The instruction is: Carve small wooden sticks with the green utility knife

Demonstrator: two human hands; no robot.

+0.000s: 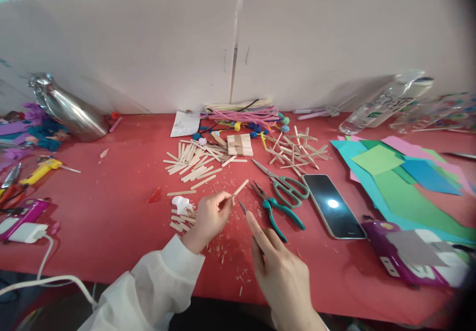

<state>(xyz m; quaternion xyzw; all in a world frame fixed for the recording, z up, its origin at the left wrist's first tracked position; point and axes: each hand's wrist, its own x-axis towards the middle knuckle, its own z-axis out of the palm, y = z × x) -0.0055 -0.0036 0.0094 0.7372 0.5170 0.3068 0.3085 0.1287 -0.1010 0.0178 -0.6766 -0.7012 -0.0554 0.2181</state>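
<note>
My left hand [211, 217] is closed, pinching a wooden craft stick [241, 188] that points up and to the right. My right hand [280, 271] is wrapped round a knife [243, 207]; only its narrow, pointed blade shows past the index finger, and its handle is hidden in the palm. The blade tip is just below the stick, close to my left fingertips. Beyond my left hand lies a loose pile of craft sticks [193, 160]. Near my left wrist are more short sticks [180, 226] and a crumpled white tissue [181, 205]. Wood shavings [222, 251] are scattered between my hands.
Teal-handled pliers [278, 212], green-handled scissors [286, 187] and a phone [334, 207] lie right of centre. Coloured paper [394, 182] and a plastic bottle [386, 102] are farther right. A steel flask [70, 107] and yellow glue gun [40, 171] are left. White panels [122, 48] stand behind.
</note>
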